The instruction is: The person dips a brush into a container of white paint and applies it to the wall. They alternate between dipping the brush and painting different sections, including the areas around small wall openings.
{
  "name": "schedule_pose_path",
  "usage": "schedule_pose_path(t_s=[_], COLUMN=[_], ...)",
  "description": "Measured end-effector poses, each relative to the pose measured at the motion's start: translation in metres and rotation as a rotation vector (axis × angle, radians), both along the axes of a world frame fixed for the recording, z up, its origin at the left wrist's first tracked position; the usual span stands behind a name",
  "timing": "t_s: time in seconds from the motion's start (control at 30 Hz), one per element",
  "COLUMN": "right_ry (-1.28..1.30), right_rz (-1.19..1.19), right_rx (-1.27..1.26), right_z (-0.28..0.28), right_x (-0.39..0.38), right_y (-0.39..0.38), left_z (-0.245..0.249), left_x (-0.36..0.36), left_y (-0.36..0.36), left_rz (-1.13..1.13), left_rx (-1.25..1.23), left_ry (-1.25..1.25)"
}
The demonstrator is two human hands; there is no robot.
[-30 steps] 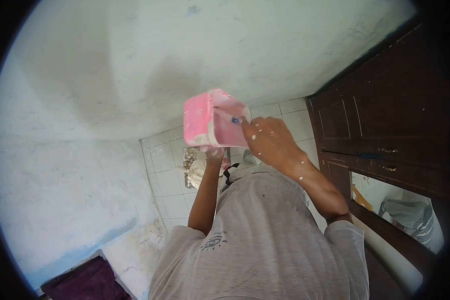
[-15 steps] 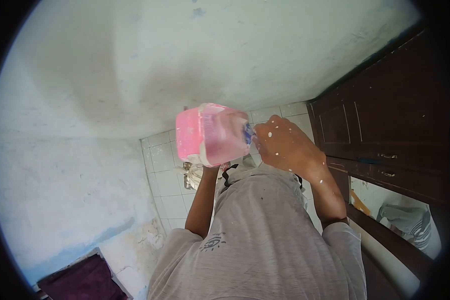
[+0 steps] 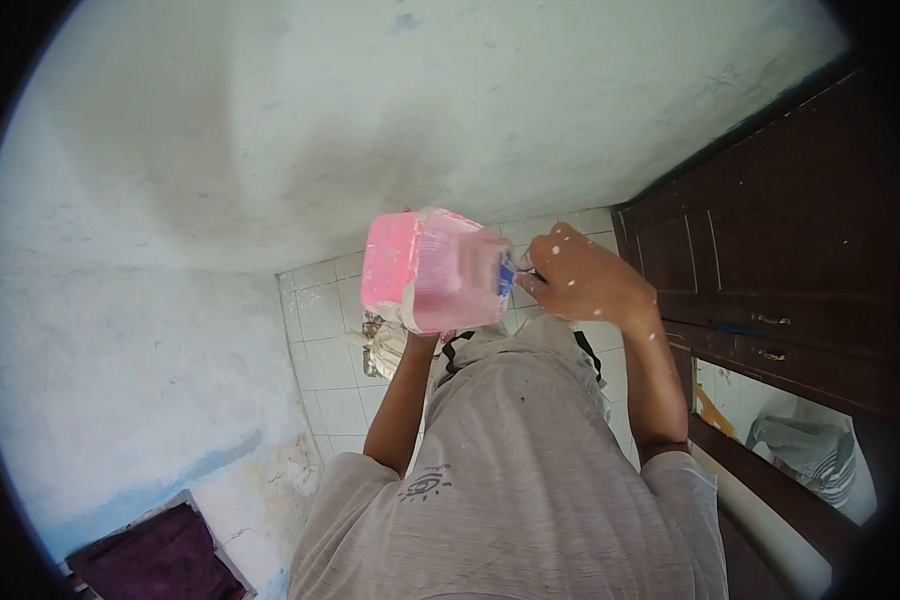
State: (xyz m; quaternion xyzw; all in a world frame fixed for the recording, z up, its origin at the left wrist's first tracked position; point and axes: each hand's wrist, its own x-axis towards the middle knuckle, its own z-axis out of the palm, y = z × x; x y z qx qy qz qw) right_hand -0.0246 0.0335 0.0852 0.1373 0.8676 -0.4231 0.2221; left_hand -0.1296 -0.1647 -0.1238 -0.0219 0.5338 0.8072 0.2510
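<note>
A pink plastic paint container (image 3: 392,262), its rim smeared with white paint, is tilted with its opening toward my right side. My left hand (image 3: 422,346) holds it up from below, the fingers hidden behind it. My right hand (image 3: 592,277), flecked with white paint, is closed on a paintbrush (image 3: 507,273) with a blue part showing at the fingertips. The brush head overlaps the container's opening and looks blurred.
A pale, patchy wall (image 3: 490,110) rises ahead, meeting another wall (image 3: 140,370) at the left. Dark wooden cabinet doors (image 3: 770,220) stand at right. Below are white floor tiles (image 3: 335,365) and a crumpled cloth (image 3: 388,350). Dark purple fabric (image 3: 160,560) hangs lower left.
The container and my right hand have shifted slightly to the right in view. My right hand stays closed on the brush at the container's opening.
</note>
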Motion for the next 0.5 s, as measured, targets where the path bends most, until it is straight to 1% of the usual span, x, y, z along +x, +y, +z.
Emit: schedule_pose_path(t_s=[0.07, 0.1, 0.17, 0.2, 0.27, 0.3, 0.37, 0.4, 0.43, 0.5], right_ry=[0.425, 0.426, 0.497, 0.499, 0.335, 0.338, 0.066, 0.081, 0.091, 0.094], right_rz=[0.107, 0.104, 0.114, 0.111, 0.161, 0.162, -0.098, -0.168, -0.174, -0.33], right_rx=[0.294, 0.296, 0.191, 0.191, -0.012, -0.009, -0.278, -0.354, -0.33, -0.455], right_z=[-0.043, -0.053, -0.064, -0.064, -0.057, -0.049, -0.032, -0.037, -0.041, -0.048], right_x=[0.005, 0.006, 0.004, 0.003, 0.002, 0.005, 0.01, 0.018, 0.024, 0.039], right_y=[-0.011, -0.016, -0.026, -0.019, 0.001, 0.006, 0.018, 0.023, 0.026, 0.028], left_z=[-0.001, 0.0, 0.002, 0.001, 0.002, 0.002, 0.003, 0.003, 0.001, -0.001], left_x=[0.009, 0.015, 0.018, 0.012, 0.005, -0.001, -0.005, -0.011, -0.006, -0.004], left_y=[0.007, 0.001, -0.005, 0.001, 0.006, 0.006, 0.005, 0.009, 0.007, 0.009], left_rz=[0.004, 0.006, 0.013, 0.016, 0.023, 0.029, 0.04, 0.037, 0.032, 0.016], left_rx=[-0.008, -0.011, -0.021, -0.028, -0.038, -0.04, -0.033, -0.021, -0.002, 0.04], left_ry=[-0.023, -0.034, -0.059, -0.07, -0.091, -0.102, -0.119, -0.125, -0.132, -0.142])
